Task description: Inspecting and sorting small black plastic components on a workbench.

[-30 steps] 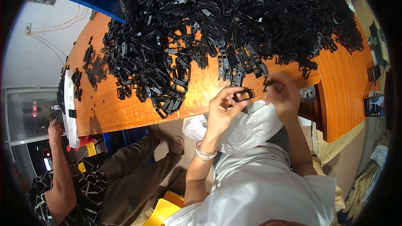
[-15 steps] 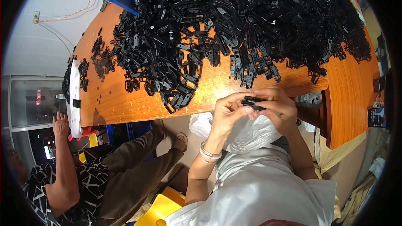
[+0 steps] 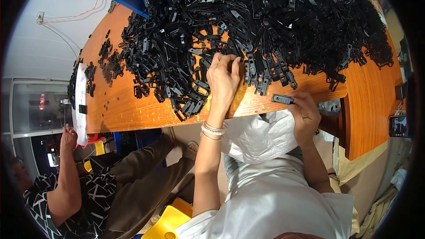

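Right of centre in the frame, the right hand (image 3: pixel 306 116) pinches a black plastic piece (image 3: pixel 281 99) between thumb and fingers, near the lower edge of the table (image 3: pixel 366 106). At the centre, the left hand (image 3: pixel 224 79), fingers bent, meets the pile of black parts (image 3: pixel 265 22) across the upper frame; whether it grips one cannot be told.

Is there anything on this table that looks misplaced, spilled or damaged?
A few tiny black bits lie scattered on the bare wood of the table, toward the picture's left, apart from the large heap of black parts. They look like strays because they lie outside every pile. Damage would be too small to tell.
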{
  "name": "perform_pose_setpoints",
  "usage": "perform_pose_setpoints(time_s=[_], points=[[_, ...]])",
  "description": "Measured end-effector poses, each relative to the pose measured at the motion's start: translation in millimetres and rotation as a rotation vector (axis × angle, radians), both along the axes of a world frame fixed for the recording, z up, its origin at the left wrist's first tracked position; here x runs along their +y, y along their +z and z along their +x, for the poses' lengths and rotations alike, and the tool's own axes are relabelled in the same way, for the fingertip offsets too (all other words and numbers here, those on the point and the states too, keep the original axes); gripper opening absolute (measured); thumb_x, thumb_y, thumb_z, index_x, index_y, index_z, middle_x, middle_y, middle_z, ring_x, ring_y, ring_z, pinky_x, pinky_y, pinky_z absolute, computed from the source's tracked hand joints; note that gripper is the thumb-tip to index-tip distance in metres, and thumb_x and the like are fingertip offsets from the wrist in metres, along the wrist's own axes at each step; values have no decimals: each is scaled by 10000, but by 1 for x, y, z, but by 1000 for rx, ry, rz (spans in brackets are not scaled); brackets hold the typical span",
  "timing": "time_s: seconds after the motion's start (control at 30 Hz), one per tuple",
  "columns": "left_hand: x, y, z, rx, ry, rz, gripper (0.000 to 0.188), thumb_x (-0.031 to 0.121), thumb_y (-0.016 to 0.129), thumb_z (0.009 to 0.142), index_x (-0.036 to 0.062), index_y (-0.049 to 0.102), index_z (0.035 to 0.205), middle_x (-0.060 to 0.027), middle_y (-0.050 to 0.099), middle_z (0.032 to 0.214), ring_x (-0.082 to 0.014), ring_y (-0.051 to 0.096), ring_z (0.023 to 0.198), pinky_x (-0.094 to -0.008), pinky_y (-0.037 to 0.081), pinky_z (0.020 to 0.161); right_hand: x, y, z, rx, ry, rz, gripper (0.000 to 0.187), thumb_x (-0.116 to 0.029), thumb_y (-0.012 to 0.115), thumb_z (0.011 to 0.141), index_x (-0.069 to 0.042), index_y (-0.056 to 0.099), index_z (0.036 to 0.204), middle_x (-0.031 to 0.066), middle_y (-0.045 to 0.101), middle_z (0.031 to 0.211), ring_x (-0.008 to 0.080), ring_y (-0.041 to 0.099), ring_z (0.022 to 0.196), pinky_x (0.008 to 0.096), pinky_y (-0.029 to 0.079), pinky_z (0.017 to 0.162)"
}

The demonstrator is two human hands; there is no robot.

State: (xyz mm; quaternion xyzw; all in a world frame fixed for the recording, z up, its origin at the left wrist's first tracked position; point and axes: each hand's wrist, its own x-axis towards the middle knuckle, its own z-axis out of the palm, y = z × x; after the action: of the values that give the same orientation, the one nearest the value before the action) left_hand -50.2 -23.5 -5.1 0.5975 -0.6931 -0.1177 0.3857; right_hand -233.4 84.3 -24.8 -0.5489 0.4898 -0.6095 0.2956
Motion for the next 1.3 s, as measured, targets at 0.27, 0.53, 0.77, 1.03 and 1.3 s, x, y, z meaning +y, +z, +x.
perform_pose_setpoints(time_s=[0.27,0.53,0.77,1.03,1.3], points=[[-16,-1,-21,-22,27,356,286,240,681,717,-40,622,692,-174,594,628,-303,599,577,-360,447,550,3,-1,4,-242,43,254,108,68,551,787,94,558,891,81,532,1026,93,543,774,200,436,672],[-2,-7,-8,427,126,164,190,137,638,757,-48,605,732,-63,585,604,-112,523,487,-268,413,474,-6,4,6,-331,-27,247,104,64,580,771,106,578,866,92,538,998,100,542,746,189,429,643],[33,-2,-9,1111,-157,427,342,-51,611,741,-9,461,1045,-14,555,649,-47,474,491,-179,395,439,-13,17,12,-585,107,401,104,-12,549,812,70,597,857,85,555,626,113,515,536,210,385,509],[66,7,-13,1100,-237,539,210,83,546,862,-63,571,1012,-98,635,804,-147,630,731,-229,505,673,-16,24,18,-507,127,452,102,-52,572,818,44,600,800,64,573,599,95,529,523,202,396,502],[77,8,-18,1142,-260,612,254,144,534,880,-69,582,1011,-115,640,875,-145,625,749,-219,492,660,-10,24,24,-397,107,423,59,-20,587,799,37,597,810,73,592,640,95,527,528,199,396,517]])
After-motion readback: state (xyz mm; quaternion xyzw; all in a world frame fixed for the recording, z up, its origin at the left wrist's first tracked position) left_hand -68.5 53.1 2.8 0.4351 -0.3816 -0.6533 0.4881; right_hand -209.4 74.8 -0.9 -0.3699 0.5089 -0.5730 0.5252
